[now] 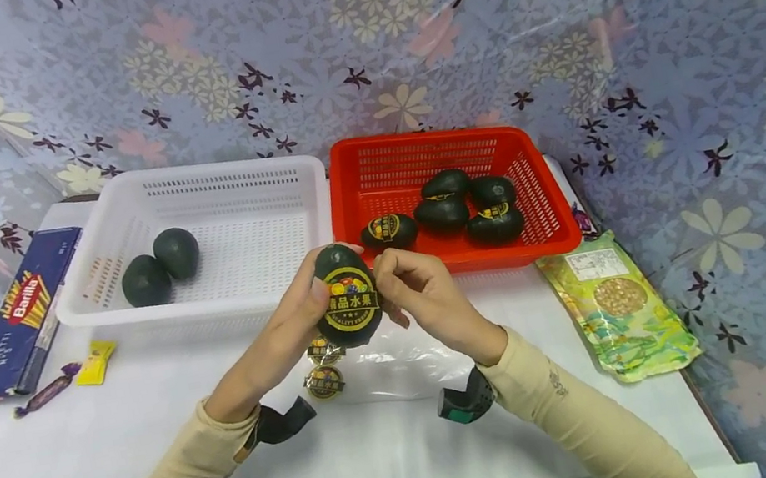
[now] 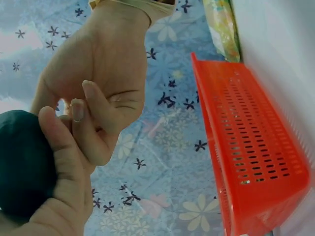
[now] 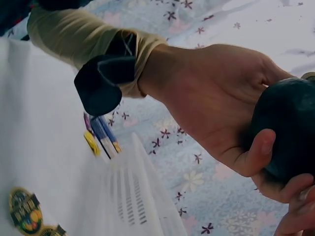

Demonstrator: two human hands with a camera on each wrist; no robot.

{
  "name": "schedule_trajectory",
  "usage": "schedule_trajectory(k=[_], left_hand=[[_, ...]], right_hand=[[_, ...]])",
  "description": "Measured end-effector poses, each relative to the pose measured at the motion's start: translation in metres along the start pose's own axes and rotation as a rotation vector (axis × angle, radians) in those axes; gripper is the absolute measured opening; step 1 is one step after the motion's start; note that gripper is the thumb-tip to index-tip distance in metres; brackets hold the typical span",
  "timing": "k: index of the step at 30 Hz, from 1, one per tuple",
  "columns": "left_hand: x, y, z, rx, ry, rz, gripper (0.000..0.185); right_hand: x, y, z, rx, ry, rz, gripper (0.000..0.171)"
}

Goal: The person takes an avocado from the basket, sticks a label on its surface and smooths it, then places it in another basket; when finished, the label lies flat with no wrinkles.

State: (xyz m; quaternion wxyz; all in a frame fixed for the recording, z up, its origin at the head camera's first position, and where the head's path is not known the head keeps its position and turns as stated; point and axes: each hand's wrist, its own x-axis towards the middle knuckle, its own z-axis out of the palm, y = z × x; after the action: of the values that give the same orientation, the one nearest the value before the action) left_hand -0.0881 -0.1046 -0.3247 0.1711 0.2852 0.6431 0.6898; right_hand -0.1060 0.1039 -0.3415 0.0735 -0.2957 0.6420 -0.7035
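Note:
In the head view my left hand grips a dark green avocado, thumb on its near side. A round black and gold sticker lies across the avocado's face. My right hand has curled fingers, and its thumb and forefinger pinch at the sticker's right edge; their tips are partly hidden. The left wrist view shows the avocado held in the left hand, the right hand's curled fingers close beside it. More stickers lie below on a clear plastic sheet.
A white basket holds two avocados without visible stickers. Beside it, a red basket contains several avocados, some with stickers. A spaghetti box and wrapped candies lie left; a green food bag lies right.

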Motion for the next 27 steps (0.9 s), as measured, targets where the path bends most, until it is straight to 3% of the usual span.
schedule_trajectory(k=[7,12,15,17,20,23,27], left_hand=[[0.005,-0.003,-0.001,0.023,0.022,-0.003,0.071],[0.008,-0.008,-0.003,0.0,0.122,-0.005,0.077],[0.014,-0.012,-0.002,0.023,0.204,-0.009,0.069],[0.018,-0.013,0.0,0.067,0.245,-0.01,0.061],[0.024,-0.015,0.004,0.123,0.255,-0.003,0.051],[0.031,-0.016,0.008,0.199,0.262,0.01,0.046],[0.043,-0.015,0.006,0.341,0.268,0.003,0.047]], right_hand=[[0.002,-0.001,-0.005,-0.038,-0.018,0.049,0.054],[0.005,-0.003,-0.006,-0.11,0.036,0.07,0.042],[0.007,-0.005,-0.005,-0.266,0.105,0.063,0.03],[0.008,-0.006,-0.002,-0.389,0.121,0.058,0.046],[0.009,-0.005,0.002,-0.579,0.12,0.047,0.075],[0.01,-0.003,0.002,-0.686,0.136,0.013,0.084],[0.016,-0.003,-0.007,-0.748,0.172,-0.043,0.075]])
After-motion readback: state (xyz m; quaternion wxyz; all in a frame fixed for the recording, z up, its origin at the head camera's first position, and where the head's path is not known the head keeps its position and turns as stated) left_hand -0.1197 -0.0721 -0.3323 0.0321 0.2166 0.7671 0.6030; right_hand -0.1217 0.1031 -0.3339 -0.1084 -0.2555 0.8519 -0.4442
